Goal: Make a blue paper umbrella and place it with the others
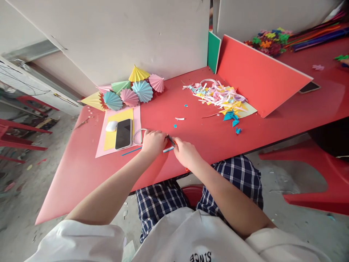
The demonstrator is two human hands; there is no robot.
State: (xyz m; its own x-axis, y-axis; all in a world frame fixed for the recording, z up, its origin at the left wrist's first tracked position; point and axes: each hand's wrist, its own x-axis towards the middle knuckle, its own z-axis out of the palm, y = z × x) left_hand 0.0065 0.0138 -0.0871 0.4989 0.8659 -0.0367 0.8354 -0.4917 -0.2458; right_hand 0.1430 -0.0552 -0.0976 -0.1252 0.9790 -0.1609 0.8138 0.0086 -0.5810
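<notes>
My right hand (187,154) is closed around a pair of scissors, whose dark blades (171,140) point toward my left fingers. A bit of orange (187,169) shows below that hand. My left hand (154,142) is closed in a pinch at the blade tips; what it pinches is hidden by the fingers. Just left of it lies a thin pale ring (137,136), partly covered by the hand. A blue paper strip (131,151) lies beneath my left wrist. Between the hands, a short white and blue strip (168,149) rests on the table.
Pleated paper cones (142,91) line the table's (163,112) back left. A phone (123,134) and white mouse-like object (111,126) lie on pink and yellow sheets. Paper scraps (215,94) are heaped before a leaning red board (261,76). Colourful pieces (268,42) sit at back right.
</notes>
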